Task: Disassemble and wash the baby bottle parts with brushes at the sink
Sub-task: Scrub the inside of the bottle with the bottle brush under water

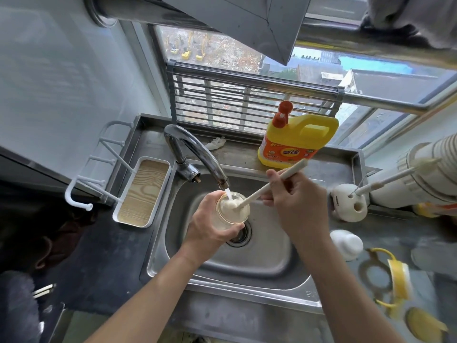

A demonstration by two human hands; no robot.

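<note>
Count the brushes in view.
2: a long brush in the right hand, head inside the bottle; a thin brush standing in the white holder right of the sink. Others possibly hidden.

- sink (pixel 267 246): stainless steel, brushed, dull sheen, wet
- faucet (pixel 197 149): polished metal, glossy and reflective
- bottle (pixel 230 214): clear, smooth, faintly amber; glass or plastic cannot be told
- brush (pixel 272 184): handle of matt cream plastic
- detergent jug (pixel 296 142): glossy yellow plastic, shiny orange label, red plastic pump
- tray (pixel 142 191): smooth white plastic rim, wood-grain bottom
- drying rack (pixel 247 100): metal bars, satin finish
- surface (pixel 106 268): dark, matt, mottled
</note>
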